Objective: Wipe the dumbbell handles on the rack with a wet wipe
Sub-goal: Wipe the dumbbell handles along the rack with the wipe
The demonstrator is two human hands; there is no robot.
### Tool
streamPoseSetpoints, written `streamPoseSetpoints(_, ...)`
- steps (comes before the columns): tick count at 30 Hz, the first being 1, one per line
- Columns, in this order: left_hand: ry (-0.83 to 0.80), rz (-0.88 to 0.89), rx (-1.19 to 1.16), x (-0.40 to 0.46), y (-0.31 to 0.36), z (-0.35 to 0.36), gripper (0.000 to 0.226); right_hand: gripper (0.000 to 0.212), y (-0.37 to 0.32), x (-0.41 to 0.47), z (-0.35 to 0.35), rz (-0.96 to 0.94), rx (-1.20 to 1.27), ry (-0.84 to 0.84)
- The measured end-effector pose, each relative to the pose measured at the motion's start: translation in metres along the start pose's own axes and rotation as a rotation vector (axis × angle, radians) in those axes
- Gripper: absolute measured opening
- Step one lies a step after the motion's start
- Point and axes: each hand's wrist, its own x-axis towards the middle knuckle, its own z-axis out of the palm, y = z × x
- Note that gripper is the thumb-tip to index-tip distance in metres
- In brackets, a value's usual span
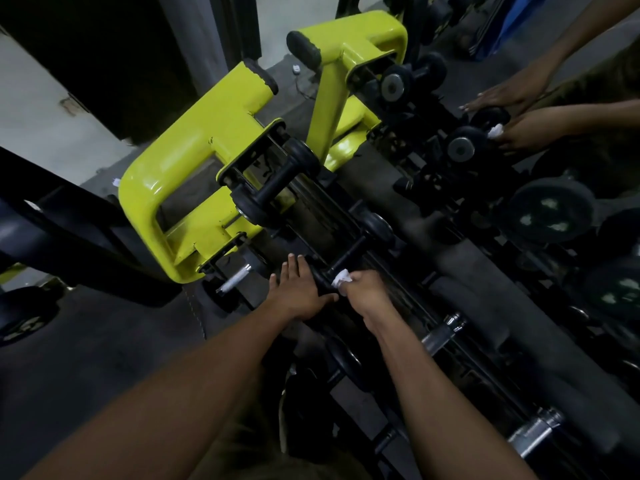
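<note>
Item: our right hand [367, 292] clamps the wet wipe [342, 277] on the dumbbell handle [348, 256]; left hand [299, 289] lies flat on its end weight [320, 282]. Risk, we judge: the dumbbell may roll in the rack [408, 292].

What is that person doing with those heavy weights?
A person is cleaning dumbbells on a rack. The right hand pinches a white wet wipe against the black handle of one dumbbell. The left hand rests flat on that dumbbell's near end, fingers straight, likely to steady it. The mirror behind the rack reflects both hands. Another dumbbell sits further along, by the yellow frame.
</note>
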Motion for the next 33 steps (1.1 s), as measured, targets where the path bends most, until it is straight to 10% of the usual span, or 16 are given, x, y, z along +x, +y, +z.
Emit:
streamPoseSetpoints(22, 0.439, -0.025, -0.210, -0.002, -0.082, -0.081, 0.114, 0.019, -0.109, 0.007, 0.013, -0.327, 0.083, -0.152)
streamPoseSetpoints(33, 0.235, 0.000, -0.075, 0.063, -0.103, -0.143, 0.120, 0.020, -0.185, 0.049, 0.080, -0.662, -0.480, 0.096)
